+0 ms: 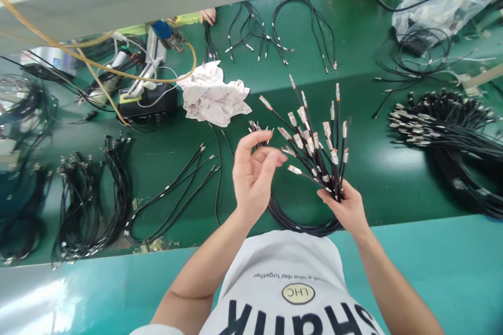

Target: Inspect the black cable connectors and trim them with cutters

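A bundle of black cables (324, 167) fans upward from my right hand (349, 207), whose fingers are wrapped round it near the connector ends. The small silvery metal plugs point away from me in different directions. To the left of these plugs, my left hand (253, 180) is raised with its fingers curved and the thumb apart from the index finger; I see nothing in it. The lower lengths of the cables (298, 226) curve in a loop along the table edge by my shirt. Behind my left hand, more cable ends (257, 128) are partly hidden.
A crumpled white cloth (214, 95) lies on the green table (365, 167). Cable bundles (90, 199) are at the left, and a large cable pile (444, 120) is at the right. A black box (151, 102) stands back left. Another person's hand (208, 15) touches cables across the table.
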`<state>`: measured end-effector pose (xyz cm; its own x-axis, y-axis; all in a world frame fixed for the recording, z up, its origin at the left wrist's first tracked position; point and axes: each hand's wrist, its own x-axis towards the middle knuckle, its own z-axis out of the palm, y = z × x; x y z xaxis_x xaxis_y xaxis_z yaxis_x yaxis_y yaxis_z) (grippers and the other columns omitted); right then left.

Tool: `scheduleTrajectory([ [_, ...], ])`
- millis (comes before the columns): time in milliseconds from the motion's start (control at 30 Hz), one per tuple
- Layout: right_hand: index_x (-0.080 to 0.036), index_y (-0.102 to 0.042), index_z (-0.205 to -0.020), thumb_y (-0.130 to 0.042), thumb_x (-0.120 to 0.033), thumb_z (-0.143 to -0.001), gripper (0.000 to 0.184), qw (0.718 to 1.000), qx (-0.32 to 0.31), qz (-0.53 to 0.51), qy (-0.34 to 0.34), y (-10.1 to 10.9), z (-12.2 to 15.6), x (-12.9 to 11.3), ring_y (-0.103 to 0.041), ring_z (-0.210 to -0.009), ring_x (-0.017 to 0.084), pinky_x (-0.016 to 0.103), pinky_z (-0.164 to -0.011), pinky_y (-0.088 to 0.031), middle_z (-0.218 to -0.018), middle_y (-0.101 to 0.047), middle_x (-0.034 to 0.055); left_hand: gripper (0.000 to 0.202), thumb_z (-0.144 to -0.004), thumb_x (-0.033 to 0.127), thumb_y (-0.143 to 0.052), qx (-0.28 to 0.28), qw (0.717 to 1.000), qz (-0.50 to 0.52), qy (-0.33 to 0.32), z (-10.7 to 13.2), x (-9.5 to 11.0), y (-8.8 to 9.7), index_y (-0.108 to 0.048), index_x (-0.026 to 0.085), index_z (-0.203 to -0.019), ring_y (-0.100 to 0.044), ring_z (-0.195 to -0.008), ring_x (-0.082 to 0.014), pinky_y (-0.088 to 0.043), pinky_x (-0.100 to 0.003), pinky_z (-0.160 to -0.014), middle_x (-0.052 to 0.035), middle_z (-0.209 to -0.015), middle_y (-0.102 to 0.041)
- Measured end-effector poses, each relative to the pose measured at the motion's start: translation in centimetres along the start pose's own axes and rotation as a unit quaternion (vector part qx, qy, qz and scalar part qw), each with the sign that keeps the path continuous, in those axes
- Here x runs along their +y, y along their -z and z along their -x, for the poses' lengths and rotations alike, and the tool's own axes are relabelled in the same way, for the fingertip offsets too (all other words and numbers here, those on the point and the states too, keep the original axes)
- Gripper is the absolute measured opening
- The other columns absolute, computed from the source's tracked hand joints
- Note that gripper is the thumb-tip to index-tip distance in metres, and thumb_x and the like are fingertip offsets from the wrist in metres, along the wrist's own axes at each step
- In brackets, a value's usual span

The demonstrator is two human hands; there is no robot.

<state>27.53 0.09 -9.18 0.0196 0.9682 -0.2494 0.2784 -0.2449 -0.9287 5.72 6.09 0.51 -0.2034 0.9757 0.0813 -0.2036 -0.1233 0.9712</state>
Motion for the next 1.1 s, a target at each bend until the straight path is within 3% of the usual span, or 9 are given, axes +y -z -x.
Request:
scheduleTrajectory([
  [67,-0.019,-0.067,-0.102,-0.076,-0.041,-0.081,0.032,1.0,0.0,-0.005,0.004,0.0,0.0,-0.2,-0.055,-0.067,0.013,0.024,-0.063,-0.047,-0.08,-0.067,0.0005,0.022,-0.086,0.024,-0.073,0.029,0.999,-0.028,-0.022,0.8,-0.4,0.0,-0.068,0.023,-0.107,-0.062,-0.073,-0.0103,-0.053,-0.025,-0.067,-0.0026,-0.095,-0.066],
  [133,-0.019,-0.067,-0.103,-0.075,-0.041,-0.081,0.032,1.0,-0.002,-0.002,0.008,-0.1,0.0,-0.4,-0.055,-0.068,0.013,0.024,-0.063,-0.047,-0.081,-0.067,0.0007,0.019,-0.083,0.026,-0.077,0.003,0.999,-0.017,0.032,1.6,-1.0,-0.2,-0.07,0.021,-0.101,-0.06,-0.066,-0.0099,-0.051,-0.024,-0.062,-0.0007,-0.079,-0.064],
  [233,-0.019,-0.068,-0.104,-0.075,-0.042,-0.081,0.034,1.0,-0.003,0.001,0.005,-0.5,0.2,-0.8,-0.055,-0.066,0.013,0.024,-0.062,-0.047,-0.082,-0.067,0.0011,0.016,-0.083,0.031,-0.077,-0.016,0.991,0.033,0.127,2.4,-1.8,-1.0,-0.072,0.019,-0.092,-0.06,-0.058,-0.0099,-0.051,-0.025,-0.057,-0.0006,-0.072,-0.066],
  [333,-0.019,-0.068,-0.105,-0.075,-0.043,-0.08,0.035,1.0,-0.001,-0.016,0.002,-0.9,0.4,-0.9,-0.059,-0.069,0.014,0.025,-0.065,-0.05,-0.085,-0.069,0.0021,0.016,-0.082,0.032,-0.077,-0.018,0.984,0.067,0.164,2.6,-2.2,-1.8,-0.073,0.019,-0.088,-0.059,-0.055,-0.01,-0.05,-0.025,-0.055,0.0003,-0.067,-0.065],
  [400,-0.019,-0.068,-0.106,-0.074,-0.044,-0.08,0.036,1.0,0.005,-0.017,0.0,-1.1,0.5,-1.0,-0.06,-0.071,0.015,0.025,-0.066,-0.051,-0.087,-0.07,0.0026,0.014,-0.082,0.031,-0.078,-0.029,0.983,0.072,0.166,2.7,-2.0,-2.1,-0.073,0.019,-0.087,-0.059,-0.056,-0.0097,-0.05,-0.024,-0.056,0.0001,-0.068,-0.066],
  [533,-0.019,-0.067,-0.111,-0.07,-0.047,-0.084,0.039,1.0,-0.011,0.019,-0.011,-1.3,0.4,-1.3,-0.056,-0.068,0.014,0.024,-0.063,-0.048,-0.087,-0.069,0.0026,0.012,-0.086,0.03,-0.073,-0.038,0.989,0.056,0.128,2.8,-1.2,-2.3,-0.069,0.018,-0.088,-0.063,-0.062,-0.0096,-0.052,-0.025,-0.059,-0.0059,-0.092,-0.074],
  [800,-0.02,-0.058,-0.12,-0.072,-0.051,-0.082,0.051,0.986,-0.145,-0.076,-0.001,-0.9,0.2,-1.8,-0.048,-0.067,0.013,0.024,-0.059,-0.041,-0.08,-0.058,0.0004,0.009,-0.086,0.027,-0.073,-0.035,0.981,0.12,0.15,2.3,-0.9,-2.3,-0.073,0.02,-0.092,-0.057,-0.056,-0.0085,-0.046,-0.022,-0.05,-0.0014,-0.073,-0.069],
  [933,-0.02,-0.06,-0.108,-0.062,-0.046,-0.092,0.031,0.99,-0.097,-0.103,-0.014,-1.1,0.4,-1.9,-0.04,-0.062,0.01,0.024,-0.056,-0.033,-0.073,-0.049,-0.002,0.014,-0.084,0.03,-0.076,-0.034,0.981,0.1,0.163,2.1,-0.7,-2.4,-0.076,0.02,-0.093,-0.059,-0.056,-0.0094,-0.049,-0.024,-0.052,-0.0032,-0.075,-0.073],
  [1100,-0.02,-0.06,-0.107,-0.065,-0.044,-0.091,0.029,0.99,-0.065,-0.121,-0.031,-1.8,0.7,-2.3,-0.036,-0.06,0.008,0.023,-0.053,-0.03,-0.072,-0.047,-0.0036,0.014,-0.085,0.03,-0.075,-0.033,0.982,0.09,0.162,2.1,-0.4,-2.8,-0.076,0.019,-0.094,-0.06,-0.051,-0.0077,-0.051,-0.022,-0.05,-0.0054,-0.082,-0.078],
])
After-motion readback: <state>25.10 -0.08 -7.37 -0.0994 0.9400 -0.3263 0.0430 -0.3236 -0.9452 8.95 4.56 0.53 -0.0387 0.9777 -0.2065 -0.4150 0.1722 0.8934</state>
